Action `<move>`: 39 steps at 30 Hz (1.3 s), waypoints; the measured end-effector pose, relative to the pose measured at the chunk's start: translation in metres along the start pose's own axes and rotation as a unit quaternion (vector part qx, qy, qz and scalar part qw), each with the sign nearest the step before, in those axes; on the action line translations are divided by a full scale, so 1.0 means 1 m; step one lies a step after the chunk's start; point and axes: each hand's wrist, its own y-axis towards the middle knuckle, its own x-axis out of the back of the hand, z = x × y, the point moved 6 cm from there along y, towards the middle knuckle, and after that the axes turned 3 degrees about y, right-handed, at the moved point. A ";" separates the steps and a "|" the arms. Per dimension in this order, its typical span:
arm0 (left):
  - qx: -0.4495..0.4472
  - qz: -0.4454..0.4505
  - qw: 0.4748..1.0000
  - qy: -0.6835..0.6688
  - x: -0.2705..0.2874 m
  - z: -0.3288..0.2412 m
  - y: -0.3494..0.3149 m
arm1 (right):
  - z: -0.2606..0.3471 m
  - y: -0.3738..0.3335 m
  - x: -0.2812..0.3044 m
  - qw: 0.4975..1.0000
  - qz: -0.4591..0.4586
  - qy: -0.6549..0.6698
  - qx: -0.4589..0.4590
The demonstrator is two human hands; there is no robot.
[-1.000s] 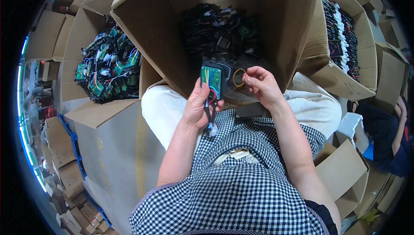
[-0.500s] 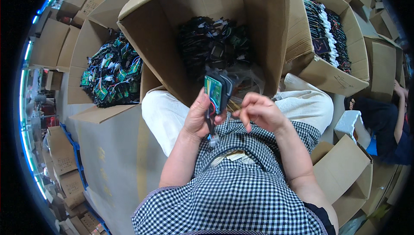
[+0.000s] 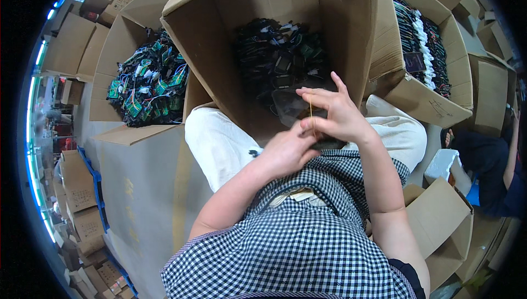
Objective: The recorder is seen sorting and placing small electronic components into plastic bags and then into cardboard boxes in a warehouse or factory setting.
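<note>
In front of my lap, my left hand is turned palm down, wrapped round a bundle of dark-cased circuit boards that it mostly hides. A small connector pokes out on the left beside its wrist. Close against it, my right hand has its fingers spread, with a thin yellow rubber band stretched upright between them and running down to the left hand. Whether the band loops round the bundle is hidden.
Straight ahead stands a tall carton holding dark boards and a clear plastic bag. A carton of green boards is at left, one with stacked rows at right. Another person sits far right beside a white foam box.
My left hand has turned over, and the bundle has swung down and right beneath it. My right hand has risen and spread its fingers, stretching the band. The view has shifted slightly.
</note>
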 end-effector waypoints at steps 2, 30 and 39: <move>-0.020 -0.007 0.999 -0.042 0.010 -0.003 -0.014 | -0.042 -0.002 -0.013 0.903 0.004 0.363 -0.228; 0.064 -0.172 0.809 -0.559 0.139 0.131 -0.016 | -0.194 0.006 -0.081 0.829 -0.154 0.317 -0.434; 0.228 0.038 0.971 -0.056 0.055 0.181 0.047 | -0.291 0.095 -0.139 0.895 -0.107 -0.160 -0.402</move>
